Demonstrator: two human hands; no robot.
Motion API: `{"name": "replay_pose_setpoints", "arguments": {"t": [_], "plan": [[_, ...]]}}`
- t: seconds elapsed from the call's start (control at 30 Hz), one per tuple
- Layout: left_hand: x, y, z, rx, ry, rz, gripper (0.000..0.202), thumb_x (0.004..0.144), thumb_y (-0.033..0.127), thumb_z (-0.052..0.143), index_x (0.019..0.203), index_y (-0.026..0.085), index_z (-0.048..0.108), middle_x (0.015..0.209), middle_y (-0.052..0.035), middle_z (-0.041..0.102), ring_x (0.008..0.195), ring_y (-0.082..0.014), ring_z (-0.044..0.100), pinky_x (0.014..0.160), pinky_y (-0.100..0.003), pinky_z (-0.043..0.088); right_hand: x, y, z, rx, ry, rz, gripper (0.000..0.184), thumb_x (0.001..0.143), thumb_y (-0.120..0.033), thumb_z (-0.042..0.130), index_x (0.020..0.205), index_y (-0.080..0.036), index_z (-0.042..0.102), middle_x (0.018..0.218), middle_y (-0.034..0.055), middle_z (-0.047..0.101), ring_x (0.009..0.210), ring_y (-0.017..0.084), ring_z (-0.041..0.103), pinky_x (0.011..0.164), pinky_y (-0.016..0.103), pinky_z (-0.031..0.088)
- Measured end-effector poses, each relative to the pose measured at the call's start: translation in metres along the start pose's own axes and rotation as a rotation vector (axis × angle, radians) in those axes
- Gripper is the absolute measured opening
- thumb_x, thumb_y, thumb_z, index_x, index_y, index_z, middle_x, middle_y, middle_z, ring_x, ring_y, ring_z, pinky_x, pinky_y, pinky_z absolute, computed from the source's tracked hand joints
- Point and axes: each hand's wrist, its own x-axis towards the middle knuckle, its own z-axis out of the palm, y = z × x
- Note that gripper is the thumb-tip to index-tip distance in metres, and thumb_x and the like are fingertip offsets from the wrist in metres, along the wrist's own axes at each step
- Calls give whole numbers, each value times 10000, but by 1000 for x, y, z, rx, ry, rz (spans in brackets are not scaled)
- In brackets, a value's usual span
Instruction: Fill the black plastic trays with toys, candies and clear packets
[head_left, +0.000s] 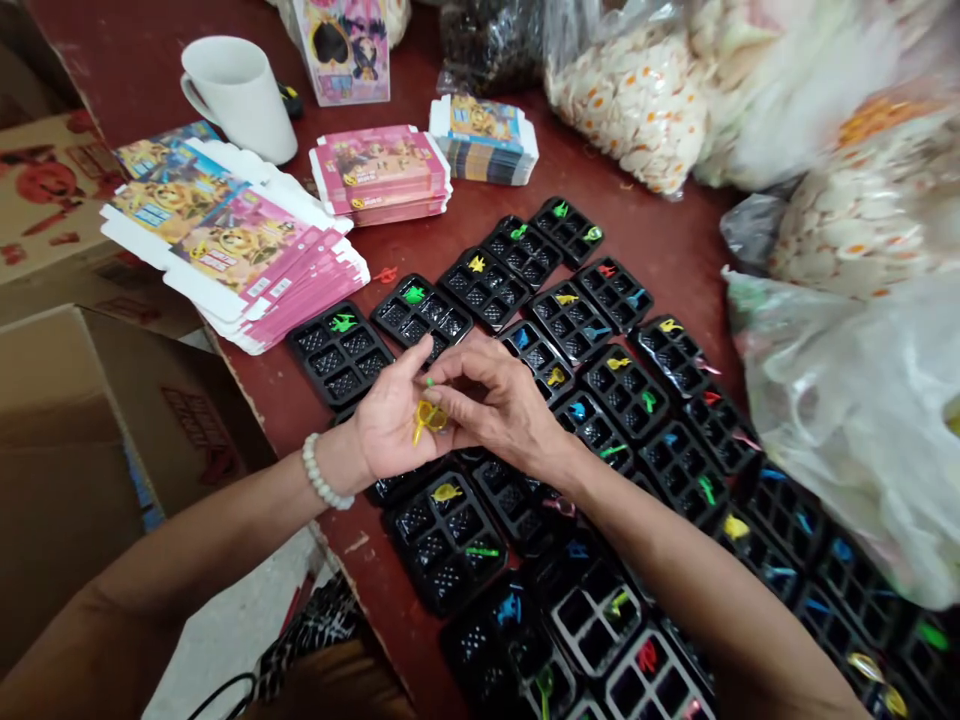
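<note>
My left hand, with a pale bead bracelet at the wrist, is turned palm up and cupped, its fingers partly hidden behind my right hand. In its palm lie small yellow plastic pieces, one with a round loop and a handle. My right hand reaches over that palm, thumb and forefinger pinching a tiny green piece. Below and around both hands are rows of black plastic compartment trays. Many trays hold small coloured pieces, such as a yellow one and a green one.
Flat printed boxes, a pink box stack and a blue-yellow box stack lie on the red table. A white mug stands behind. Filled plastic bags line the right. A cardboard box is at left.
</note>
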Motion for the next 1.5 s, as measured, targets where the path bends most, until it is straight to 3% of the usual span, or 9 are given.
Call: {"name": "replay_pose_setpoints", "arguments": {"t": [0.17, 0.3, 0.47, 0.57, 0.67, 0.87, 1.1, 1.23, 1.5], "plan": [[-2, 4, -1, 54, 72, 51, 493, 1068, 321, 319, 1067, 29, 715, 939, -210, 768, 854, -315, 774, 754, -430, 652, 12, 11, -26, 10, 151, 97, 195, 963, -404, 646, 994, -225, 716, 933, 27, 739, 837, 170, 660, 785, 319, 524], [-5, 13, 2, 125, 133, 73, 378, 904, 25, 426, 1187, 9, 676, 1031, -198, 767, 944, -305, 775, 758, -330, 641, 51, 71, -82, -516, 342, 94, 212, 981, -306, 543, 1018, -217, 732, 1039, 89, 736, 964, 239, 652, 922, 397, 505], [-1, 23, 0, 106, 57, 125, 497, 880, 8, 457, 1354, 8, 605, 1136, -191, 758, 1132, -313, 726, 951, -372, 598, 90, 145, -127, -780, 230, 239, 289, 976, -222, 473, 1062, -206, 748, 1153, 136, 704, 1141, 318, 592, 1015, 495, 442], [1, 28, -2, 72, -16, 114, 523, 957, 157, 429, 1442, 1, 544, 1282, -231, 704, 1287, -374, 630, 1016, -463, 555, 86, 139, -118, -708, 245, 158, 251, 980, -245, 512, 1068, -213, 745, 1183, 135, 716, 1135, 303, 594, 1060, 514, 394], [0, 28, -3, 48, -22, 89, 567, 1010, 317, 378, 1467, 14, 521, 1324, -243, 680, 1305, -399, 610, 1020, -515, 527, 58, 90, -87, -580, 265, -43, 233, 985, -265, 557, 1119, -206, 738, 1135, 113, 745, 1066, 266, 633, 1030, 475, 426], [-8, 13, -7, -23, -94, 47, 545, 1015, 433, 401, 1377, 78, 602, 931, -145, 766, 886, -298, 734, 884, -465, 554, -3, 5, -17, -435, -115, -303, 277, 1022, -284, 526, 1213, -220, 717, 1191, 91, 733, 1005, 246, 620, 896, 440, 471], [-18, -1, -12, -5, -131, -5, 404, 1030, 352, 396, 1129, 92, 689, 889, -129, 748, 762, -237, 710, 874, -444, 576, -19, 8, -9, -592, -142, -311, 315, 1050, -326, 495, 1200, -177, 728, 1131, 110, 727, 902, 234, 544, 801, 407, 443], [-19, 0, -14, 1, -63, 21, 358, 991, 280, 417, 1050, 76, 705, 967, -180, 767, 995, -296, 742, 1004, -495, 547, -17, 8, -17, -592, -83, -300, 296, 1042, -314, 530, 1242, -237, 735, 1084, 93, 736, 908, 226, 577, 803, 391, 466], [-26, 16, -18, 63, 26, 101, 587, 920, 192, 445, 1464, -17, 514, 1258, -251, 714, 1239, -361, 666, 1004, -468, 554, 20, 69, -56, -670, 216, -52, 269, 1024, -357, 537, 1092, -274, 784, 996, 77, 732, 942, 249, 617, 902, 439, 506]]}}
